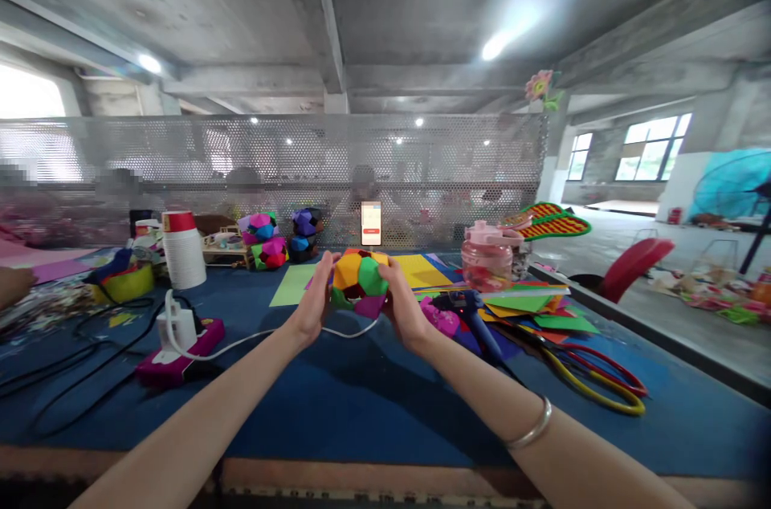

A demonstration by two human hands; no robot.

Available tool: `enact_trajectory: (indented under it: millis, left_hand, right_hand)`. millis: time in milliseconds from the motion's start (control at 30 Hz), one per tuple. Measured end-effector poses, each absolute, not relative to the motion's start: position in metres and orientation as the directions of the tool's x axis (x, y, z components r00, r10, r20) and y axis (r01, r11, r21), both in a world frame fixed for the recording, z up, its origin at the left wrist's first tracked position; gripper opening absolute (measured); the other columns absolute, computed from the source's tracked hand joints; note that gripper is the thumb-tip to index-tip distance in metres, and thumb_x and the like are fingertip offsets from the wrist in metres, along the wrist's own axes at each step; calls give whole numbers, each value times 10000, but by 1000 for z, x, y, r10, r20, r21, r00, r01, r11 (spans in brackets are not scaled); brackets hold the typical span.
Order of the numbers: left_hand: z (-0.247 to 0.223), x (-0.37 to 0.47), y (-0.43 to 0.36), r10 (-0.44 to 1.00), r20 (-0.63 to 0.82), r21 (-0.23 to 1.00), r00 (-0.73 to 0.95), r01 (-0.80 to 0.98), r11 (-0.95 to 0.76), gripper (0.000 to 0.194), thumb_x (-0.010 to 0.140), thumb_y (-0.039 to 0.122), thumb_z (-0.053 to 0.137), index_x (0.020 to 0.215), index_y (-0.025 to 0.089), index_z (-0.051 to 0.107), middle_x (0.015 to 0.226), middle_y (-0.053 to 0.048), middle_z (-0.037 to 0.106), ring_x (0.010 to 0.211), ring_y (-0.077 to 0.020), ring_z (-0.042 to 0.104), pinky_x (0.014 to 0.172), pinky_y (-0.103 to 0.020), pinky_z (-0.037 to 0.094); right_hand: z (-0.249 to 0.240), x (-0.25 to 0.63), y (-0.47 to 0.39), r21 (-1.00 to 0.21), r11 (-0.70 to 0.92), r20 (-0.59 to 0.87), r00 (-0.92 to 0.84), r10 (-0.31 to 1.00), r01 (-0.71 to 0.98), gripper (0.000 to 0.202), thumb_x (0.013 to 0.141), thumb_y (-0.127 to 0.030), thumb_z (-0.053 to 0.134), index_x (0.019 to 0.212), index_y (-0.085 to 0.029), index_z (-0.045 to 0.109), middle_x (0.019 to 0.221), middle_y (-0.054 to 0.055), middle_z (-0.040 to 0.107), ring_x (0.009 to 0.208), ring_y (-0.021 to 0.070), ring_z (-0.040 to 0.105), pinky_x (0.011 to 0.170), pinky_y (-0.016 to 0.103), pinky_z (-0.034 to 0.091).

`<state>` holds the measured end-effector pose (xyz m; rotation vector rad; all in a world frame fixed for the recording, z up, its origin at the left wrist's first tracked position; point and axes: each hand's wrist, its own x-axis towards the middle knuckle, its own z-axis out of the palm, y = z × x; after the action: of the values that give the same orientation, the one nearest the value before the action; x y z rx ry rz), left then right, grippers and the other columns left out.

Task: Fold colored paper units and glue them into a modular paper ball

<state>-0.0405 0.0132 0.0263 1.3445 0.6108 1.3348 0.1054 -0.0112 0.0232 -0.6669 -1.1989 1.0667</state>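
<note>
A multicoloured faceted paper ball (360, 281) with orange, green and purple faces is held above the blue table between both my hands. Dark gaps show between some of its faces. My left hand (314, 302) presses against its left side, fingers pointing up. On the opposite side, my right hand (406, 307) grips it with the thumb near the green face. Behind it stands a phone (371, 223) with a lit screen. Coloured paper sheets (422, 271) lie beyond the ball. A blue glue gun (480, 324) rests right of my right hand.
Large scissors (593, 371) and a pink jar (487, 258) are on the right. Stacked paper cups (183, 250) and a purple power strip (181, 352) with cables occupy the left. More paper balls (269, 252) stand at the back. A person's hand (15, 284) shows far left.
</note>
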Motion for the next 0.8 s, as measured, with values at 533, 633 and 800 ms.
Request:
enact_trajectory:
  millis: [533,633,800]
  left_hand:
    - [23,-46,18,870,420,899,256,-250,-360,688,757,436,727,1355,280,425,1288,-74,583,1039,-223,635,810,-303,549]
    - [21,-48,19,797,530,848,289,-160,-506,776,721,383,767,1393,267,398,1374,-80,521,1217,-259,534,1005,-348,454]
    - [20,-49,18,735,558,811,385,-65,-581,860,730,403,755,1452,247,317,1401,-103,490,1272,-290,480,1068,-384,390]
  right_hand:
    - [16,107,-3,-939,176,177,25,984,-296,580,837,-675,459,1318,-353,496,1286,49,553,933,218,623,676,352,569]
    - [19,107,-5,-935,116,140,-49,989,-336,540,837,-680,456,1180,-293,610,1129,51,639,852,200,630,627,311,559]
    - [16,108,-5,-945,153,182,-79,980,-290,504,826,-659,517,1165,-297,609,1093,34,672,908,211,633,683,337,547]
